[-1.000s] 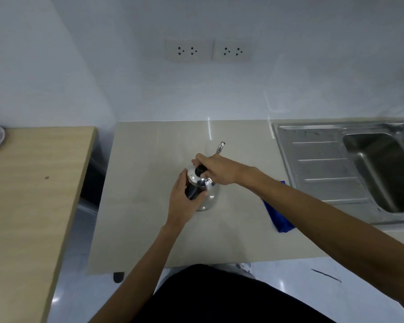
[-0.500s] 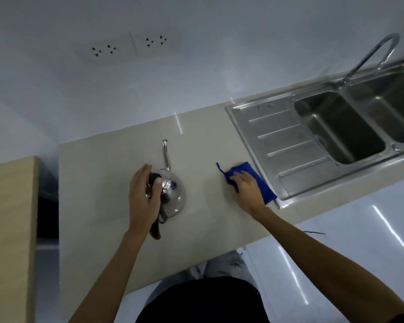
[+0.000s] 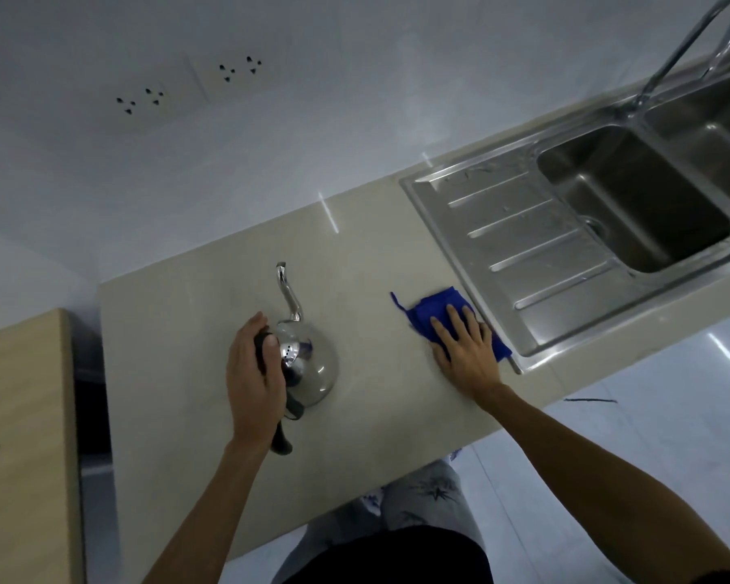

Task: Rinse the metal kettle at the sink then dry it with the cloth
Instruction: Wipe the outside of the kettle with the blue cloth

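Note:
A shiny metal kettle [image 3: 312,368] with a long thin spout and a black handle stands upright on the beige counter [image 3: 178,330]. My left hand [image 3: 249,381] is closed around the black handle at the kettle's left side. A folded blue cloth [image 3: 430,311] lies on the counter beside the sink's draining board. My right hand [image 3: 464,347] rests flat on the cloth with its fingers spread, covering most of it. The steel sink [image 3: 633,204] with its basin and tap [image 3: 683,48] lies to the right.
A ribbed draining board [image 3: 519,229] joins the basin on its left. A wooden table [image 3: 22,436] stands at the left, across a dark gap from the counter. Wall sockets [image 3: 186,84] sit on the white wall behind. A glossy white floor shows below the counter edge.
My right hand left the kettle's lid, went right to the blue cloth and now lies flat on it. My left hand kept its hold on the kettle handle. The view swung toward the sink.

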`<state>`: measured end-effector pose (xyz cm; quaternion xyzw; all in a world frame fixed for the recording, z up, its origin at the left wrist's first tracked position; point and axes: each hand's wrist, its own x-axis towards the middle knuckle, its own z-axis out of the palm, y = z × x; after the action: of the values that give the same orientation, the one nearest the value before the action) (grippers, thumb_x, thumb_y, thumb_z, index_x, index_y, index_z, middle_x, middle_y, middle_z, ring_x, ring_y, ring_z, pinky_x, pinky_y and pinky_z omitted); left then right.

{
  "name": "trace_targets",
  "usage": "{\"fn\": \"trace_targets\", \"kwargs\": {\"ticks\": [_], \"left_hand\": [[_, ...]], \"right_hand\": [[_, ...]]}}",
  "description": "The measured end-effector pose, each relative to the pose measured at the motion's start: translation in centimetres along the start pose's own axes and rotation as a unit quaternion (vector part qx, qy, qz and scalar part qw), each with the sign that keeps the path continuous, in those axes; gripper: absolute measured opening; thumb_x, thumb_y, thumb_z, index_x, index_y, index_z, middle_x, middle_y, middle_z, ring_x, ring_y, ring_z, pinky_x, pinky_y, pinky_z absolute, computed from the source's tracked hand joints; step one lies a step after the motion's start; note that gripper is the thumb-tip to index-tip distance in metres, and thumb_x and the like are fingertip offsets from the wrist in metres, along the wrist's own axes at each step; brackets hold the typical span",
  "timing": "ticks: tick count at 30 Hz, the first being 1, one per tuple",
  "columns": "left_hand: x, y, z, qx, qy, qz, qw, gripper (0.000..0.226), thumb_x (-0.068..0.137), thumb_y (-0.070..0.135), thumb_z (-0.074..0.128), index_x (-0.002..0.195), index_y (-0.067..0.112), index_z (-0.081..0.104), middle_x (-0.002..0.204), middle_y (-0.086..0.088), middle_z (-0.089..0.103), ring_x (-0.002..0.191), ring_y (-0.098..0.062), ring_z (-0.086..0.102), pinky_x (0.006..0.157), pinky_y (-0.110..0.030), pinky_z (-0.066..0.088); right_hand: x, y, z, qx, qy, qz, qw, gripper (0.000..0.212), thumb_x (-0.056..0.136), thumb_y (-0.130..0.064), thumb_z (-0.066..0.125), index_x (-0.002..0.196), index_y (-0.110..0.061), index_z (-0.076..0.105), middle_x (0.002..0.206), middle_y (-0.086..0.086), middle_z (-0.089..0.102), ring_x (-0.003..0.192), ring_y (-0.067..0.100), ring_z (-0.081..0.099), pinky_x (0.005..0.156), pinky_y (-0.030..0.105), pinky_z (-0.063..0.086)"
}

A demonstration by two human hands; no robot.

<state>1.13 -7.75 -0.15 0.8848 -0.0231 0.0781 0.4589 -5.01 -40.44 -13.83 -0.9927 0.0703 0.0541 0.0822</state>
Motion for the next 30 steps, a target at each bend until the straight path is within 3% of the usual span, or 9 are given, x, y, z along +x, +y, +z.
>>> {"fn": "trace_targets", "kwargs": {"ticks": [4, 7, 14, 17, 20, 22, 23, 27, 30], "left_hand": [[0.1, 0.2, 0.0, -0.003, 0.000, -0.013, 1.000, 0.042, 0.103, 0.031, 0.042, 0.139, 0.012, 0.054, 0.137, 0.000, 0.059, 0.125, -0.011, 0.054, 0.107, -0.019, 0.037], [0.1, 0.3, 0.0, -0.007, 0.002, -0.019, 1.000, 0.044, 0.102, 0.035, 0.042, 0.139, 0.014, 0.055, 0.131, 0.002, 0.061, 0.117, -0.007, 0.055, 0.101, -0.009, 0.037], [0.2, 0.1, 0.0, -0.010, 0.008, -0.013, 1.000, 0.048, 0.102, 0.039, 0.041, 0.141, 0.013, 0.054, 0.132, 0.006, 0.058, 0.120, -0.011, 0.057, 0.104, -0.029, 0.045], [0.2, -0.5, 0.1, -0.029, 0.001, 0.000, 1.000, 0.046, 0.103, 0.035, 0.043, 0.142, 0.011, 0.052, 0.143, -0.003, 0.057, 0.131, -0.016, 0.054, 0.111, -0.042, 0.045], [0.3, -1.1, 0.4, -0.032, -0.003, 0.005, 0.999, 0.043, 0.104, 0.032, 0.044, 0.137, 0.006, 0.056, 0.152, -0.008, 0.049, 0.140, -0.020, 0.048, 0.118, -0.055, 0.034], [0.3, -1.2, 0.4, -0.029, 0.001, -0.002, 1.000, 0.044, 0.104, 0.033, 0.043, 0.133, 0.003, 0.058, 0.153, -0.008, 0.048, 0.141, -0.020, 0.046, 0.122, -0.053, 0.027], [0.3, -1.2, 0.4, -0.030, 0.001, -0.004, 1.000, 0.045, 0.103, 0.033, 0.043, 0.132, 0.003, 0.059, 0.153, -0.008, 0.048, 0.142, -0.021, 0.046, 0.123, -0.052, 0.025], [0.4, -1.2, 0.4, -0.043, 0.001, -0.012, 0.999, 0.045, 0.103, 0.033, 0.043, 0.133, 0.004, 0.060, 0.153, -0.009, 0.048, 0.144, -0.020, 0.044, 0.125, -0.047, 0.023], [0.5, -1.2, 0.4, -0.054, 0.003, -0.013, 0.998, 0.045, 0.102, 0.032, 0.045, 0.132, 0.002, 0.061, 0.150, -0.011, 0.050, 0.143, -0.023, 0.045, 0.124, -0.047, 0.024]], "right_hand": [[1.3, -1.4, -0.6, 0.010, -0.011, 0.042, 0.999, 0.063, 0.090, -0.020, 0.068, 0.148, -0.015, 0.043, 0.153, 0.020, 0.041, 0.138, 0.047, 0.035, 0.106, 0.067, 0.033], [2.7, -3.5, -1.4, 0.032, 0.007, 0.063, 0.997, 0.059, 0.091, -0.013, 0.065, 0.146, -0.010, 0.043, 0.151, 0.021, 0.044, 0.131, 0.046, 0.041, 0.106, 0.063, 0.038], [4.3, -14.9, -1.2, 0.234, 0.071, 0.038, 0.969, 0.042, 0.089, -0.002, 0.056, 0.131, -0.004, 0.060, 0.124, 0.020, 0.068, 0.092, 0.041, 0.060, 0.086, 0.048, 0.050], [4.8, -18.9, -3.3, 0.460, -0.015, 0.123, 0.879, 0.032, 0.093, -0.016, 0.054, 0.121, -0.010, 0.070, 0.103, 0.013, 0.075, 0.084, 0.028, 0.068, 0.086, 0.037, 0.053], [4.9, -20.3, -4.8, 0.679, -0.107, 0.230, 0.689, 0.032, 0.092, -0.039, 0.051, 0.084, -0.011, 0.064, 0.081, 0.010, 0.066, 0.073, 0.019, 0.058, 0.071, 0.034, 0.046], [4.6, -20.7, -5.4, 0.736, -0.097, 0.253, 0.620, 0.030, 0.091, -0.043, 0.053, 0.089, -0.013, 0.059, 0.096, 0.003, 0.064, 0.085, 0.019, 0.061, 0.075, 0.032, 0.050], [4.4, -21.4, -5.6, 0.736, -0.074, 0.246, 0.627, 0.026, 0.092, -0.041, 0.057, 0.096, -0.015, 0.063, 0.107, 0.002, 0.063, 0.095, 0.020, 0.063, 0.081, 0.033, 0.053], [2.1, -24.4, -6.3, 0.640, 0.089, 0.108, 0.756, 0.034, 0.093, -0.041, 0.061, 0.120, -0.023, 0.072, 0.115, -0.005, 0.051, 0.109, 0.013, 0.056, 0.093, 0.020, 0.051], [3.6, -24.4, -5.7, 0.641, 0.074, 0.144, 0.750, 0.035, 0.088, -0.043, 0.065, 0.112, -0.021, 0.076, 0.113, -0.007, 0.056, 0.106, 0.011, 0.059, 0.094, 0.025, 0.053]]}}
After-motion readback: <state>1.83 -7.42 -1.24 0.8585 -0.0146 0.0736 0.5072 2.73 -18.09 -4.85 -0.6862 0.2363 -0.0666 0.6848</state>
